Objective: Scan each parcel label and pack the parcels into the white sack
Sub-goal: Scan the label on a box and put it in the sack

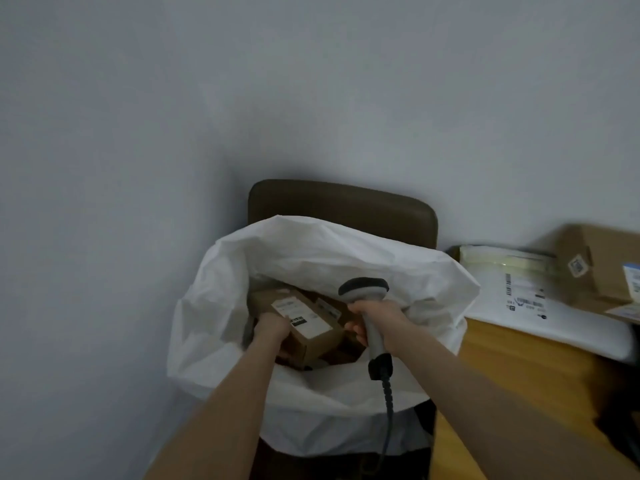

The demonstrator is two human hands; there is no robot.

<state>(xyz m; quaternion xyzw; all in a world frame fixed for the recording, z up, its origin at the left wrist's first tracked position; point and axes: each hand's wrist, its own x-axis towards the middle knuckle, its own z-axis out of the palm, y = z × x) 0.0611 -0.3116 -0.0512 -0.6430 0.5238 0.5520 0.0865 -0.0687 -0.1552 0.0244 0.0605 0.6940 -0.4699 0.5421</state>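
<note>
Left hand gripping box — right hand curled round scanner

- The white sack is thin, crinkled, matt sheeting.
- Inside the sack, the box parcel is matt brown cardboard with a white paper label.
- Over the sack's mouth, the scanner is smooth grey plastic.
- Right of the sack, the surface is smooth orange-toned wood; the mailer on it is smooth white film.
</note>
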